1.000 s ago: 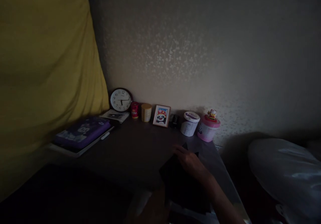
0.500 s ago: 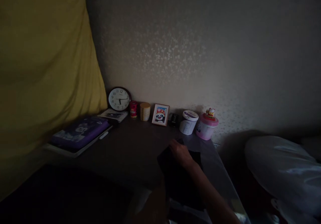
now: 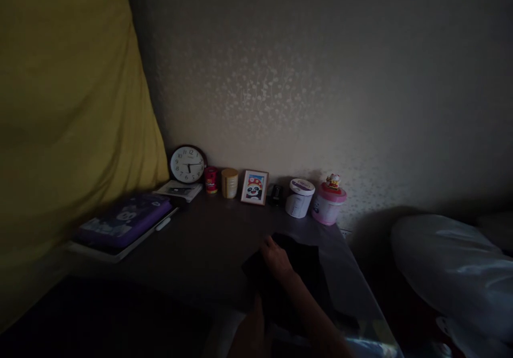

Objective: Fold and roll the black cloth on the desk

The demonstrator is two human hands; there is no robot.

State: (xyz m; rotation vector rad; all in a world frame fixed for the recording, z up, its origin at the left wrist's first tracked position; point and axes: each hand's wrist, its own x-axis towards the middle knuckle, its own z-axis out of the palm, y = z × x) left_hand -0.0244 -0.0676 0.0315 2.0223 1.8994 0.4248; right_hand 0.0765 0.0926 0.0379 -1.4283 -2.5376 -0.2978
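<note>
A dark piece of cloth (image 3: pixel 302 267), black in this dim light, lies at the right front of the table; its exact kind I cannot make out. My right hand (image 3: pixel 275 259) reaches over it from the lower right, fingers closed on its upper left part. Lower down, my left hand (image 3: pixel 256 310) is at the cloth's left side. Deep shadow hides its fingers, so its hold cannot be made out.
Along the wall stand a clock (image 3: pixel 187 164), a red can (image 3: pixel 210 180), a tan canister (image 3: pixel 230 183), a panda picture frame (image 3: pixel 254 187), a white tub (image 3: pixel 300 199) and a pink-lidded tub (image 3: pixel 329 204) topped by a figurine. A purple case (image 3: pixel 124 222) lies left.
My right hand has moved left and down with the cloth's edge. More of the cloth now lies spread behind and to the right of the hand.
</note>
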